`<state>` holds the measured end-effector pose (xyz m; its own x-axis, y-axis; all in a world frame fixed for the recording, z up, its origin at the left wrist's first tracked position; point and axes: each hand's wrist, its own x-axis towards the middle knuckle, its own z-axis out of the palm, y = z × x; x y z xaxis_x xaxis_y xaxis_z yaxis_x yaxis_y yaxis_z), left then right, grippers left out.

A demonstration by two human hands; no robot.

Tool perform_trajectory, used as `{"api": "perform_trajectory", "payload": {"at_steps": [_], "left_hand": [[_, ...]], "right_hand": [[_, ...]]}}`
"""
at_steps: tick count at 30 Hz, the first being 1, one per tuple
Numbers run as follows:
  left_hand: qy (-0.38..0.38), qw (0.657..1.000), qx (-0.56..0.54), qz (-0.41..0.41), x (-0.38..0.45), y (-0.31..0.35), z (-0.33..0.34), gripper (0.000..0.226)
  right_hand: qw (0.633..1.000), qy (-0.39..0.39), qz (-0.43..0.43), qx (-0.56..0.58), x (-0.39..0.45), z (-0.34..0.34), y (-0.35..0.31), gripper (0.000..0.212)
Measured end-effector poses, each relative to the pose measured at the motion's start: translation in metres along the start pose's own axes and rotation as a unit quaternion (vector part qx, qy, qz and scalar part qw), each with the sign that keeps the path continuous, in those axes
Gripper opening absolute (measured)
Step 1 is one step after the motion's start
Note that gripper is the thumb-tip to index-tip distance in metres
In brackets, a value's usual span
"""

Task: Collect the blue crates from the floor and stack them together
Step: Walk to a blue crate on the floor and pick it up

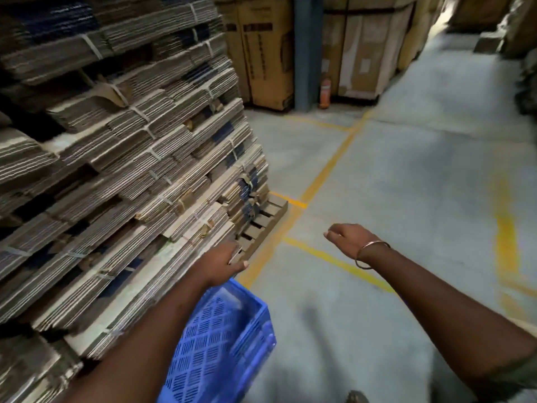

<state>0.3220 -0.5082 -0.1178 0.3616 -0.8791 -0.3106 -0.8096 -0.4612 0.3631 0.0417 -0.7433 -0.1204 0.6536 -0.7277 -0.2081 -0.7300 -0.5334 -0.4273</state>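
The blue crate (223, 338) is the reference point. It sits low in the view, tilted, with its perforated wall and base facing the camera and its far rim raised toward the left hand (229, 261). Whether it rests on the floor (406, 199) or hangs clear of it cannot be told.

Left hand: positioned at the far rim of the crate, fingers curled downward. The forearm covers the contact area, so whether the fingers grip the rim cannot be told.

Right hand (347, 238): well to the right of the crate, raised over the floor, holding nothing. Fingers hang loosely curled. A thin metal bangle (370, 254) circles the wrist.

Directly left of the crate: a tall stack of flattened cardboard bundles (122, 158), strapped with white bands. The stack stands on a wooden pallet (261, 225), whose corner protrudes beyond the crate.

Right of and beyond the crate: grey concrete floor with yellow painted lines (328, 167).

Far beyond the crate: large upright cardboard cartons (261, 53), a grey steel column (308, 50), and a red fire extinguisher (325, 93) standing just beside the column base.
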Motion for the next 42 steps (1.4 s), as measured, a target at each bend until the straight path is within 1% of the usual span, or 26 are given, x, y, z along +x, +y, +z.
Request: {"api": "perform_trajectory", "payload": {"at_steps": [1,3,4,6,7,9,12,14,18,23,27,30,33,35,42], "left_hand": [[-0.006,1.000,0.000,0.006,0.006,0.013,0.005,0.084],[-0.006,1.000,0.004,0.021,0.020,0.039,0.017,0.095],[-0.007,0.999,0.006,0.032,0.028,0.054,0.023,0.094],[-0.005,0.999,0.012,0.048,0.043,0.085,0.036,0.077],[-0.005,0.998,0.015,0.059,0.052,0.100,0.045,0.073],[-0.020,0.997,0.028,0.071,0.068,0.133,0.060,0.071],[-0.062,0.995,0.028,0.077,0.091,0.180,0.084,0.077],[-0.069,0.993,0.025,0.090,0.105,0.209,0.099,0.081],[-0.091,0.989,0.022,0.115,0.131,0.257,0.118,0.088],[-0.097,0.982,0.037,0.156,0.170,0.296,0.128,0.083],[-0.105,0.975,0.054,0.188,0.207,0.315,0.136,0.074],[-0.104,0.974,0.041,0.199,0.235,0.326,0.140,0.076],[-0.081,0.971,0.010,0.226,0.265,0.327,0.141,0.077],[-0.068,0.969,-0.008,0.239,0.288,0.324,0.139,0.075],[-0.089,0.965,0.006,0.246,0.383,0.297,0.099,0.069]], "right_hand": [[1.000,-0.003,0.010,0.001,-0.005,-0.003,0.014,0.043],[0.999,-0.015,0.034,-0.004,-0.015,-0.011,0.044,0.046],[0.999,-0.025,0.046,-0.009,-0.019,-0.014,0.061,0.048],[0.996,-0.049,0.073,-0.015,-0.027,-0.020,0.096,0.052],[0.994,-0.062,0.084,-0.015,-0.031,-0.024,0.115,0.053],[0.991,-0.079,0.108,-0.010,-0.040,-0.031,0.151,0.056],[0.987,-0.080,0.142,0.004,-0.057,-0.044,0.200,0.057],[0.984,-0.069,0.162,0.022,-0.067,-0.051,0.232,0.057],[0.978,-0.001,0.200,0.058,-0.087,-0.070,0.282,0.057],[0.968,0.039,0.237,0.074,-0.095,-0.093,0.330,0.059],[0.958,0.063,0.264,0.094,-0.093,-0.096,0.346,0.058],[0.953,0.072,0.281,0.088,-0.085,-0.091,0.352,0.058],[0.948,0.071,0.300,0.078,-0.068,-0.087,0.356,0.058],[0.944,0.075,0.312,0.070,-0.053,-0.088,0.356,0.058],[0.933,0.085,0.343,0.062,0.032,-0.100,0.336,0.058]]}}
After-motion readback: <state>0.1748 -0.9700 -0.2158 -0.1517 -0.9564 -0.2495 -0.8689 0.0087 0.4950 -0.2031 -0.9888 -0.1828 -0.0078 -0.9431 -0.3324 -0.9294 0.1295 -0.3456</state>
